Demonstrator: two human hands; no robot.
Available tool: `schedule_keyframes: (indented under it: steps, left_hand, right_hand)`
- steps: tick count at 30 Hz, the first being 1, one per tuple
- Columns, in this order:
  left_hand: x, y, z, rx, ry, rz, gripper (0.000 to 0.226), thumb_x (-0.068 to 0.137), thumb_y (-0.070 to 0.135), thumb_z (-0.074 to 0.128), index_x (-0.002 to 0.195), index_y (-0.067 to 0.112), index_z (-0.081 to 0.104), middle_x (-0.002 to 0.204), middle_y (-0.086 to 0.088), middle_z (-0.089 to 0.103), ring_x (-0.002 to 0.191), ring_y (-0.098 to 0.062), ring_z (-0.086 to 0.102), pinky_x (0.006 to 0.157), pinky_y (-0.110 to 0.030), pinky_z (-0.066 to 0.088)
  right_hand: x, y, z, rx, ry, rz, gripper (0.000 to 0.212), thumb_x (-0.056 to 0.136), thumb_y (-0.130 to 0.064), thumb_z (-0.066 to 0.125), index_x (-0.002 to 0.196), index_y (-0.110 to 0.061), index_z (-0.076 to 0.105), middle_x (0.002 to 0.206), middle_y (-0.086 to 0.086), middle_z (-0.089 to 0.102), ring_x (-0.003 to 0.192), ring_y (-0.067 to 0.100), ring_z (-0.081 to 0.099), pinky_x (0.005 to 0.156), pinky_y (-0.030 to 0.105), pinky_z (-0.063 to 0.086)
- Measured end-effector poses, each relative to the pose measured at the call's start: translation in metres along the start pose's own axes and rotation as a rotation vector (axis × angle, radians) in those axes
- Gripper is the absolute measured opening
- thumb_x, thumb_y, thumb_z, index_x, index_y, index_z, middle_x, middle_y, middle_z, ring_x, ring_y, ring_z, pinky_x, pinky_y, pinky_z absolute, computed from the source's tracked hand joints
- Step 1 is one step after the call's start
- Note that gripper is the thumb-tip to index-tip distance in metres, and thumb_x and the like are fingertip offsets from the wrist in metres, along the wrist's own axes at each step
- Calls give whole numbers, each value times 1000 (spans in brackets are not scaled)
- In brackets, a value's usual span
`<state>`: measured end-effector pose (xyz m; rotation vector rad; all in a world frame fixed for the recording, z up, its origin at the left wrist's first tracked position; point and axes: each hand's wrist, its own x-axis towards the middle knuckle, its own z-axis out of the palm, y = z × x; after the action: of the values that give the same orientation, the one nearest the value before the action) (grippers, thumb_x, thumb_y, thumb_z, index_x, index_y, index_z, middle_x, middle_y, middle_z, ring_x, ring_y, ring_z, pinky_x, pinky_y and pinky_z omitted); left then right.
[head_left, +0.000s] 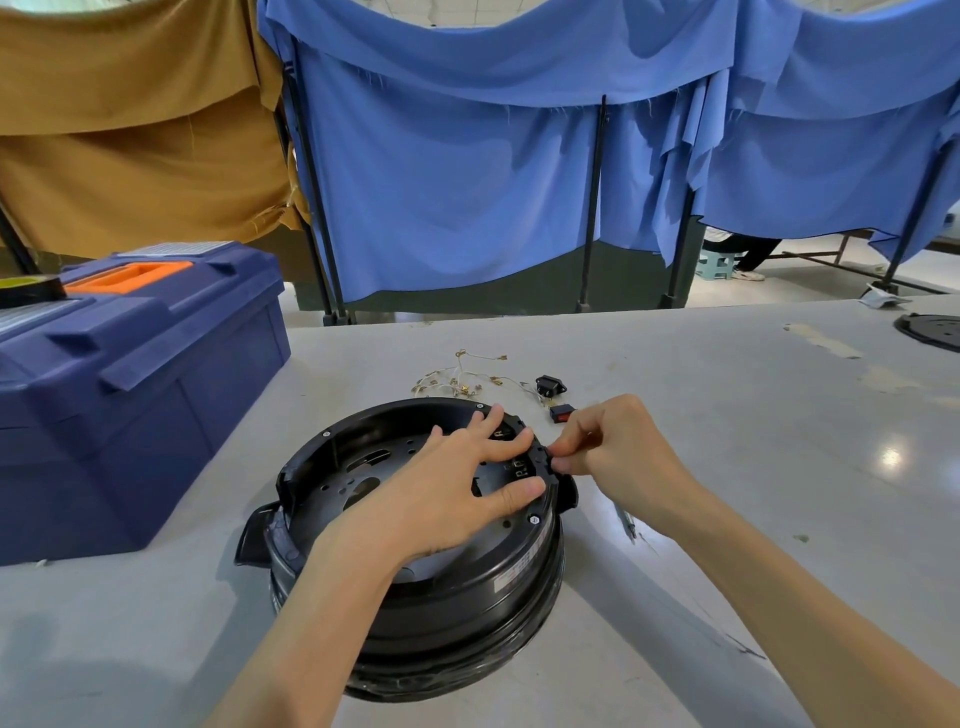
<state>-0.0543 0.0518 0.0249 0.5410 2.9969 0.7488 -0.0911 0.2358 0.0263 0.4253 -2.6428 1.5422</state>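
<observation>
Under spread left fingers lies the cooker base — right fingers pinch its rim.

- We see a bright, even scene lit from overhead.
- White glare marks the desk at right; the black cooker base has a faint sheen.
- Soft shadows lie beside the left hand and right hand.
- Edges bow; focus is sharp.
</observation>
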Motion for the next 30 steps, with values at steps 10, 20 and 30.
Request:
schedule_keyframes:
  steps: [10, 20, 30]
  left_hand:
    - [1, 1, 1, 49, -15, -18, 71, 92, 56, 43, 152, 30, 15, 161, 6, 0, 148, -7, -3, 119, -41, -6]
    - [-3, 2, -4, -65, -82, -46, 55, 102, 34, 38, 152, 33, 12, 160, 11, -6, 147, -7, -6, 121, -44, -5]
    - [-1, -1, -3, -94, -22, -48, 61, 102, 1, 36, 149, 36, 20, 160, 15, 3, 147, -6, -1, 122, -43, 3]
  right_hand:
    - [0, 0, -3, 18, -9, 4, 36, 74, 12, 74, 55, -17, 65, 67, 1, 69, 71, 16, 65, 83, 34, 56]
    - [0, 2, -9, 37, -69, -22, 30, 73, 11, 75, 59, -15, 68, 72, 4, 73, 69, 9, 64, 80, 28, 55]
    - [2, 5, -13, 9, -150, -150, 20, 72, 14, 75, 75, -6, 70, 71, 1, 71, 64, 6, 65, 70, 21, 55]
